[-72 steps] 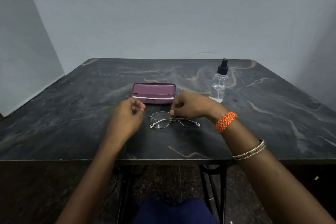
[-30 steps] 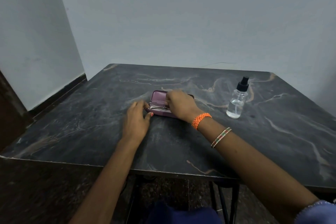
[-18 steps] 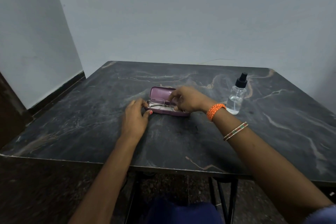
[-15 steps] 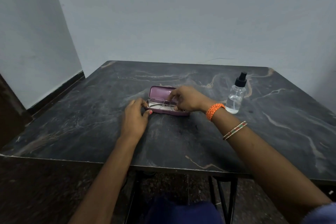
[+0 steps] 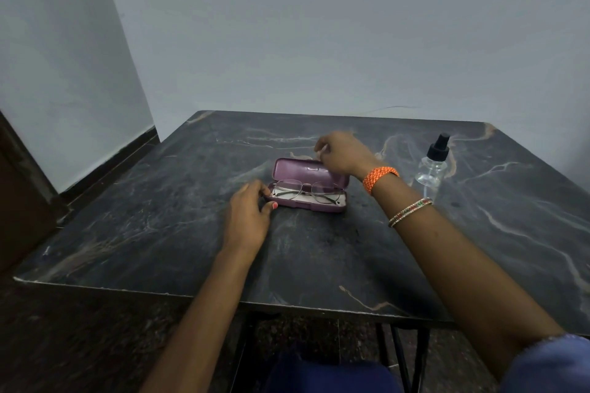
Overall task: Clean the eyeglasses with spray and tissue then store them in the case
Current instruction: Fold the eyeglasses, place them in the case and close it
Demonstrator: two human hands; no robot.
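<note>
Eyeglasses laid in the open case

The eyeglasses (image 5: 306, 193) are seen folded inside the purple case (image 5: 309, 188); its left end is pinched by the left hand (image 5: 249, 217), its raised lid's top edge by the right hand (image 5: 343, 152).

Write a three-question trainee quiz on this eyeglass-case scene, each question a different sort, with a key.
1. True or false: the eyeglasses lie inside the open purple case.
2. Multiple choice: where is the right hand? A) on the spray bottle B) at the case lid's top edge C) flat on the table
3. Fill in: the left hand touches the case's ____ end.

Key: 1 true; 2 B; 3 left.
</note>
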